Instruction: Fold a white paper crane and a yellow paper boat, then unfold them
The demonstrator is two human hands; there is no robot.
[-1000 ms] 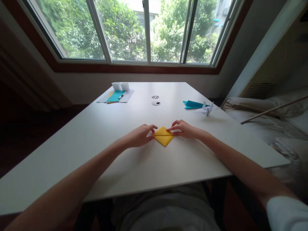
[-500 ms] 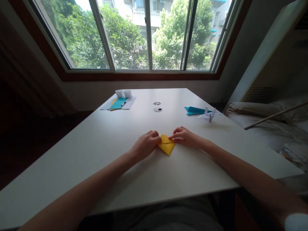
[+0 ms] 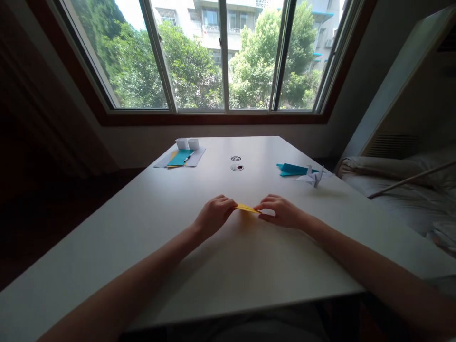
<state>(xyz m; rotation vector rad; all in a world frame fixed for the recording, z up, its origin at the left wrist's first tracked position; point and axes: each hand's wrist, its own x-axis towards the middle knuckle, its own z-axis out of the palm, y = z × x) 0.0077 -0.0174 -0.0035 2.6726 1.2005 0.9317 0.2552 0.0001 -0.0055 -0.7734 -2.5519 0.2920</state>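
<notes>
**Mid-surface: yellow folded paper pinched at both ends**

Near the middle of the white surface (image 3: 228, 266), one yellow folded paper (image 3: 247, 208) is seen nearly edge-on, lifted slightly or pressed very flat; which of the two cannot be told. The left hand (image 3: 213, 216) pinches its left end with fingers closed narrow on the paper; the right hand (image 3: 281, 213) does likewise at the right end.

Risk, as judged: uneven pull between the two pinches could skew or tear the crease, and a slipping grip would let the layers shift out of line.

Count of other items: one white paper crane (image 3: 314, 176) and one teal folded paper (image 3: 292, 169) by the right edge; two small white cups (image 3: 187, 143) and one stack of sheets (image 3: 180, 158) with a pen toward the far left corner; two round fittings (image 3: 236, 163) near the far edge.
</notes>
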